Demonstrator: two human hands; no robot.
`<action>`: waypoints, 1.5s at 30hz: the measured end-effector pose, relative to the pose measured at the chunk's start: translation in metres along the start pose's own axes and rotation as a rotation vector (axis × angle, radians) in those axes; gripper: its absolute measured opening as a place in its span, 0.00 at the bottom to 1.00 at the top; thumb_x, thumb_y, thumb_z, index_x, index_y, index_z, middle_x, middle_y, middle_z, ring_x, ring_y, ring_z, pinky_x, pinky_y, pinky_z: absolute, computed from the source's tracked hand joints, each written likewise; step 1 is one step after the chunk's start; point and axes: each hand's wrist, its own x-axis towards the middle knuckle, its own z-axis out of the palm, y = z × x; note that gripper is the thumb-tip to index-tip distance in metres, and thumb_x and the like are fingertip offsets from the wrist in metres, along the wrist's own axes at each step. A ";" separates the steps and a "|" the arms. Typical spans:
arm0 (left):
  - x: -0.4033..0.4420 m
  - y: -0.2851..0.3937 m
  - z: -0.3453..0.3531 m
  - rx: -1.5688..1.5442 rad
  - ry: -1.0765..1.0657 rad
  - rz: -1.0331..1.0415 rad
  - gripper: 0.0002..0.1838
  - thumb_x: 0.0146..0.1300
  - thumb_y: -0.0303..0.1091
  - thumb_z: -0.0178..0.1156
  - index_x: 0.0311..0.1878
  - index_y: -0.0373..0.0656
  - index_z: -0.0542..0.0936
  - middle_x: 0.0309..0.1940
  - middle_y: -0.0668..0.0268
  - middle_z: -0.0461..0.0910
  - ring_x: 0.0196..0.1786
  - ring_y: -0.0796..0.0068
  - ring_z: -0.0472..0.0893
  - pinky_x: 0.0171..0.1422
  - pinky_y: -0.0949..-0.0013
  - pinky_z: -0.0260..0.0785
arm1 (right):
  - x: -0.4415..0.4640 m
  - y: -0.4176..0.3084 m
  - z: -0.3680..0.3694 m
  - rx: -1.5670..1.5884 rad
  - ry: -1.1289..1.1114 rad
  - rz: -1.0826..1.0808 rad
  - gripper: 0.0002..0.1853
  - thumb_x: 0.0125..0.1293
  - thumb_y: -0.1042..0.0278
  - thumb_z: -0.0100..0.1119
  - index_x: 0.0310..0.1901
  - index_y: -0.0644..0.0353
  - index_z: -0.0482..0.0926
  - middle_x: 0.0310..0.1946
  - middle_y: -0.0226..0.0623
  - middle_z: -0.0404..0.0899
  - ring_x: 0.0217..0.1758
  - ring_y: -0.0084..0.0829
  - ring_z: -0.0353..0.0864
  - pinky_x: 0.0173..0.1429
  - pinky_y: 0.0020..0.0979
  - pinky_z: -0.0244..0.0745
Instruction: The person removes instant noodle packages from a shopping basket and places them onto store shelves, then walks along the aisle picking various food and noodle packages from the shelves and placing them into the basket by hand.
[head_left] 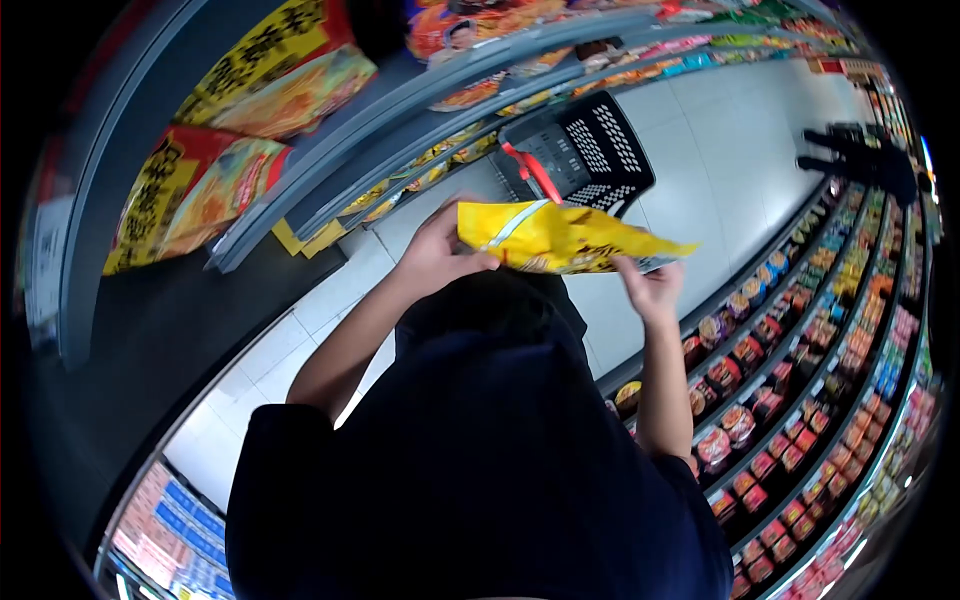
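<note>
A bright yellow food packet (550,235) stretches between my two hands in front of my body. My left hand (440,248) grips its left end, the thumb along the lower edge. At the right end, my right hand (650,285) pinches the lower corner. A pale strip crosses the packet's left part, and dark print shows along its lower side. Beyond the packet a black shopping basket (610,150) with a red handle (530,170) stands on the floor, partly hidden by the packet.
Grey shelving (390,100) with large red and yellow packets (210,190) rises at the left. Along the right runs a long shelf of packaged noodles (790,400). Pale floor tiles (700,130) lie between them. A person in dark clothes (870,165) stands farther down the aisle.
</note>
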 end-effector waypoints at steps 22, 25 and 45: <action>0.220 -0.164 0.115 1.826 -0.493 -0.406 0.20 0.58 0.43 0.50 0.16 0.45 0.82 0.20 0.63 0.81 0.27 0.60 0.80 0.41 0.59 0.67 | 0.093 0.438 0.017 -0.259 -0.084 0.309 0.15 0.59 0.58 0.63 0.34 0.64 0.80 0.29 0.54 0.81 0.34 0.54 0.81 0.40 0.50 0.77; 0.217 -0.169 0.115 1.784 -0.469 -0.369 0.16 0.53 0.41 0.55 0.14 0.45 0.79 0.15 0.63 0.78 0.26 0.61 0.78 0.37 0.60 0.68 | 0.081 0.508 0.078 -0.330 -0.234 0.401 0.16 0.59 0.56 0.63 0.35 0.63 0.81 0.29 0.54 0.82 0.35 0.53 0.82 0.41 0.48 0.78; 0.148 -0.209 0.067 1.664 -0.289 -0.325 0.09 0.41 0.31 0.59 0.12 0.50 0.71 0.13 0.72 0.70 0.22 0.70 0.74 0.45 0.68 0.70 | -0.001 0.667 0.249 -0.051 -0.286 0.722 0.13 0.63 0.59 0.59 0.44 0.55 0.84 0.40 0.45 0.83 0.45 0.45 0.82 0.51 0.41 0.77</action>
